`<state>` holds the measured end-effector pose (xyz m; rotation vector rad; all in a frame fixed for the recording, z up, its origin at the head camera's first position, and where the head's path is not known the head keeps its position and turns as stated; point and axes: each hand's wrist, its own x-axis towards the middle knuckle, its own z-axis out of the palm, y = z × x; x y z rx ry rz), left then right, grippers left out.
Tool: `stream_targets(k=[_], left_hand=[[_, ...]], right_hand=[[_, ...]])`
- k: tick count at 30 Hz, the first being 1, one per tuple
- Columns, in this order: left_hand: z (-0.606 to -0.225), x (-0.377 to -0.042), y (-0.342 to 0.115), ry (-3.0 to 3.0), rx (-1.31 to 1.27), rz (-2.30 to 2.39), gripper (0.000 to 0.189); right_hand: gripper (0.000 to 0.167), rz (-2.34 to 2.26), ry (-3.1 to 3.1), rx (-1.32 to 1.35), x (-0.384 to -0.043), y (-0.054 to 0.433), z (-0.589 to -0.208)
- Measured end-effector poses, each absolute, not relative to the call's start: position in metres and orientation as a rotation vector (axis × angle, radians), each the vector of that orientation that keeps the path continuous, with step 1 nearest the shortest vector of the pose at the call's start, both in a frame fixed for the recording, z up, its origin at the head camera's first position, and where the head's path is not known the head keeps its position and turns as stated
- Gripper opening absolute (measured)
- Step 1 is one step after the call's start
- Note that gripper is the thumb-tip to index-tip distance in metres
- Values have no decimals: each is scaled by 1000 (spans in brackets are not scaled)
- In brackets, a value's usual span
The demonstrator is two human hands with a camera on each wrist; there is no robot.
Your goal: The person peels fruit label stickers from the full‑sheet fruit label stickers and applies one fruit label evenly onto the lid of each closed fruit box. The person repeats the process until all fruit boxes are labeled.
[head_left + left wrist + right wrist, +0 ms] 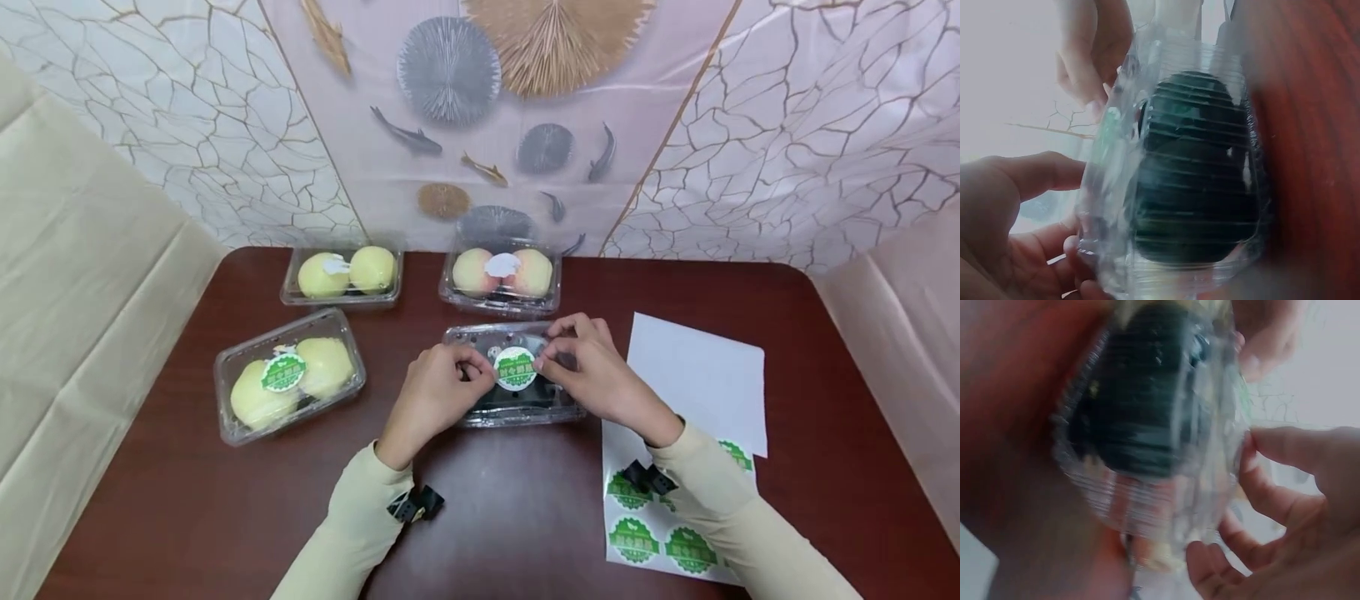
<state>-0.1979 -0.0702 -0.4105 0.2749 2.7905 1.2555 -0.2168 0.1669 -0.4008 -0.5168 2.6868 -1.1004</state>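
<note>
A clear plastic clamshell box [517, 414] with dark, rounded contents [1191, 169] lies in the middle of the table. Over its lid is a round green-and-white sticker [516, 369]. My left hand [438, 390] pinches the sticker's left edge between thumb and curled forefinger, its other fingers folded near the box's side. At the opposite edge, my right hand [596, 367] pinches with thumb and forefinger, the other fingers bent over the lid. Both wrist views show the fingertips close against the lid, partly hidden by the plastic. How much of the sticker adheres cannot be told.
Left of the hands lies a box of yellow fruit [292, 379] with a green sticker. Two more fruit boxes stand behind, one of yellow fruit [345, 275], one of pinkish fruit [501, 275]. Under the right forearm is a sticker sheet [660, 521], partly covered by white paper [697, 375].
</note>
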Motion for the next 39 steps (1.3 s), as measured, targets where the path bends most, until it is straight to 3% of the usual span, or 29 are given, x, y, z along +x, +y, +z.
stream_targets(k=[9,17,39], left_hand=[[-419,-194,-67,2892,285,1219,10],[-413,-199,-75,2787,161,1187,11],[-404,-203,-63,2824,169,1030,12]], right_hand=[[20,-1206,2718,-497,-210,164,-418],[21,-1110,2684,-507,-218,162,-412],[17,-872,2746,-555,-221,161,-396]])
